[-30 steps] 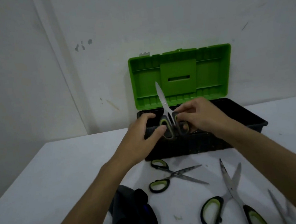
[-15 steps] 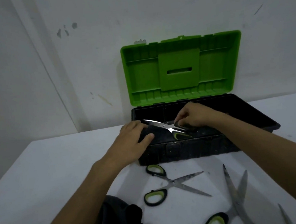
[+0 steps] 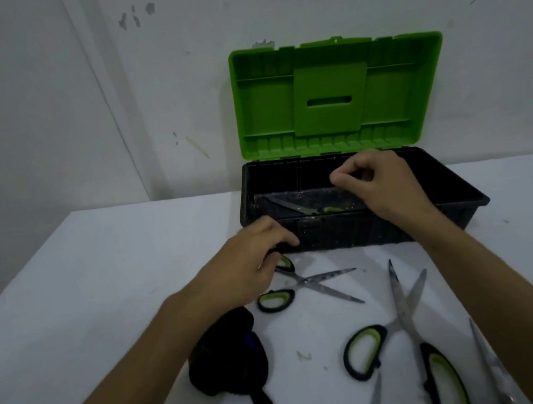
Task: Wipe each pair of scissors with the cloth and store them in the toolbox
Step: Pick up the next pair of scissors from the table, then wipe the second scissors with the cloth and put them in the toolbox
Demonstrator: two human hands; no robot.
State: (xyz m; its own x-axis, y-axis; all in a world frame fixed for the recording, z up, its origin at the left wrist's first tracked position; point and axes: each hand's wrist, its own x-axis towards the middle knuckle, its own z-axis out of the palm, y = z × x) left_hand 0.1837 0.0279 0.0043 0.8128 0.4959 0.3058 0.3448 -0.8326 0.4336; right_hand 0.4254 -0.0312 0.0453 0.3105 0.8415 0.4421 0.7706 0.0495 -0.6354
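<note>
Hovering over the toolbox [image 3: 352,232]: right hand [image 3: 384,187], fingers loosely curled, thumb and index tips near each other, nothing visible between them, so holding nothing afaict. Toolbox is black w/ green lid [image 3: 339,97] stood upright against the wall, open. One pair of scissors [image 3: 305,209] lies flat on the box floor, blades closed, tip pointing left, green/black handle partly hidden behind the front wall and just below the right hand.

Left hand [image 3: 248,265] is down at the front-left corner of the box, fingers curled downward, fingertips at the upper handle loop of a small pair of scissors [image 3: 312,283] on the white table [image 3: 87,284]. Can't tell if it actually grips the loop or just touches it; loop is mostly covered by the fingers. That pair lies w/ blades apart, pointing right.

Larger scissors [image 3: 406,318] sit to the right, blades spread and pointing away from the person, handles toward the bottom edge. More blades [image 3: 489,362] cut off at bottom-right, another blade tip [image 3: 375,399] at the bottom edge.

Dark cloth [image 3: 228,358] bunched up on the table under the left forearm, near the small scissors, not touching them.
</note>
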